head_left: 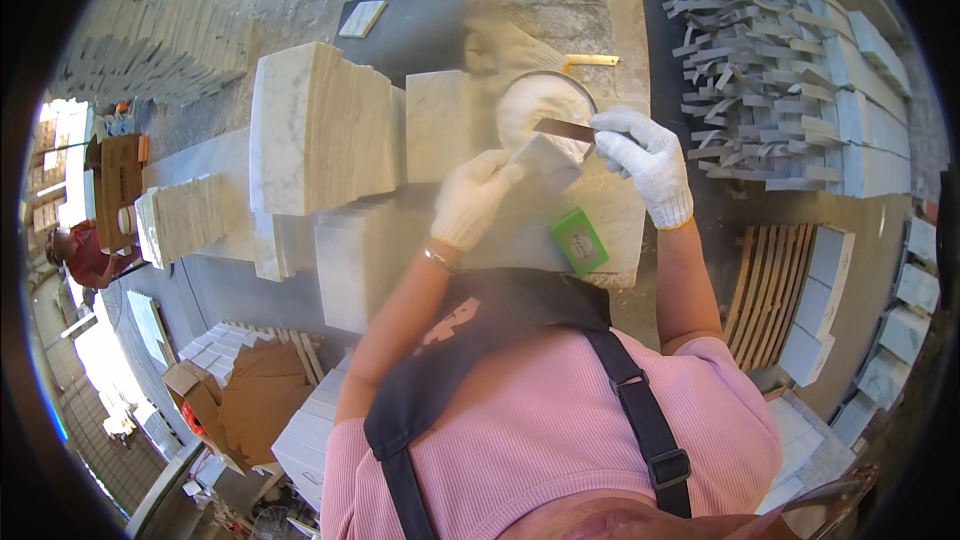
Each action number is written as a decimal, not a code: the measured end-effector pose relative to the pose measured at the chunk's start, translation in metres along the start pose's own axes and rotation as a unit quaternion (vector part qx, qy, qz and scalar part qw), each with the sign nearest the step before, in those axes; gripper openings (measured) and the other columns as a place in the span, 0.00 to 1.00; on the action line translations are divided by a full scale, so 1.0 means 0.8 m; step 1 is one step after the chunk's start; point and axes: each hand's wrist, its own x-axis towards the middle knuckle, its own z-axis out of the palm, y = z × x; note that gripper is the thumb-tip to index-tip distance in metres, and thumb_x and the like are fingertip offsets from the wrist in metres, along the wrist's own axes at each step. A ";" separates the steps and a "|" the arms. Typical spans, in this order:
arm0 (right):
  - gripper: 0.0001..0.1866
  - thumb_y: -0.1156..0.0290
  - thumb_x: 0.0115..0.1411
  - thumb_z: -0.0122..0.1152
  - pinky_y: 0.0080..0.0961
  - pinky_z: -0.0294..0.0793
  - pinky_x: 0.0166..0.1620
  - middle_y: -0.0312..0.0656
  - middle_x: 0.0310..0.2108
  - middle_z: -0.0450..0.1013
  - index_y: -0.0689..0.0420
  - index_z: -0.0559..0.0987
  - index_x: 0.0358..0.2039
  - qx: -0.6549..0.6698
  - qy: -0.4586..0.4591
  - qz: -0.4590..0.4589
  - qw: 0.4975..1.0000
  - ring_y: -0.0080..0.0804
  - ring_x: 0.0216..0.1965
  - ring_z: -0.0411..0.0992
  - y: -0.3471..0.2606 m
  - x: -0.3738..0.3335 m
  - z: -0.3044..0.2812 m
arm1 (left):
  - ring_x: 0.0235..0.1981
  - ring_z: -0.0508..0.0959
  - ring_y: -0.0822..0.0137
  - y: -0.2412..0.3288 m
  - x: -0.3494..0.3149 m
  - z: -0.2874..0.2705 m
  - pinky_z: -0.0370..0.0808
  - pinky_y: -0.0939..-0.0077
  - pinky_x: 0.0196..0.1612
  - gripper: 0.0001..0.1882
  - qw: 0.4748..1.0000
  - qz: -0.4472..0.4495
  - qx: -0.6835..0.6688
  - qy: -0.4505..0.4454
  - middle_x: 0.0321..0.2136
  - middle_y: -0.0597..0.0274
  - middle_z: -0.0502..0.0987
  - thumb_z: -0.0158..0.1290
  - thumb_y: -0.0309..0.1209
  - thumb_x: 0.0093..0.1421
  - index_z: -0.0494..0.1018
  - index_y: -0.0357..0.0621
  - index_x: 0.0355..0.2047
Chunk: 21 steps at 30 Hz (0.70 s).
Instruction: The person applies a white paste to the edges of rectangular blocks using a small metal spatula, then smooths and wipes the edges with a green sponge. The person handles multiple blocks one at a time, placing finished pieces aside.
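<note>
White knit gloves cover both of my hands. My left hand (pixel 472 198) pinches the edge of a small pale grey tile (pixel 546 162), held tilted over the worktable. In my right hand (pixel 645 162) is a flat metal scraper (pixel 563 129), its blade pointing left above the tile's far edge; its grip is hidden in the glove. Just beyond both hands sits a round bowl (pixel 532 100) filled with white paste or powder. A green box (pixel 579 240) lies nearer to me on the pale table slab (pixel 622 240).
Marble tile stacks (pixel 325 130) stand on the left. A yellow-handled tool (pixel 592 60) lies beyond the bowl. Strapped slab bundles (pixel 760 90) fill the far right, with a wooden pallet (pixel 765 280) nearer. Cardboard (pixel 262 390) sits at lower left; another person (pixel 95 255) is at far left.
</note>
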 end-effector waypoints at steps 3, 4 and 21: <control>0.12 0.73 0.63 0.64 0.15 0.70 0.34 0.33 0.34 0.80 0.58 0.85 0.46 0.015 -0.017 0.031 0.999 0.16 0.30 0.73 0.003 -0.001 -0.001 | 0.32 0.76 0.72 0.003 0.000 0.000 0.73 0.73 0.40 0.20 1.000 0.004 -0.017 -0.003 0.31 0.62 0.81 0.58 0.42 0.64 0.80 0.39 0.49; 0.12 0.73 0.63 0.64 0.16 0.72 0.38 0.33 0.35 0.80 0.59 0.85 0.46 0.014 -0.019 0.044 0.999 0.17 0.33 0.74 0.004 -0.001 -0.001 | 0.32 0.75 0.72 0.004 -0.001 0.001 0.73 0.74 0.40 0.20 1.000 0.005 -0.021 -0.002 0.31 0.62 0.80 0.58 0.42 0.64 0.80 0.39 0.49; 0.13 0.62 0.63 0.65 0.31 0.79 0.39 0.45 0.39 0.83 0.51 0.85 0.46 -0.364 0.026 -0.058 0.929 0.44 0.37 0.81 0.066 0.016 0.019 | 0.40 0.77 0.73 0.013 -0.005 -0.004 0.74 0.76 0.47 0.19 0.998 -0.007 -0.061 -0.006 0.39 0.62 0.83 0.58 0.40 0.66 0.81 0.37 0.48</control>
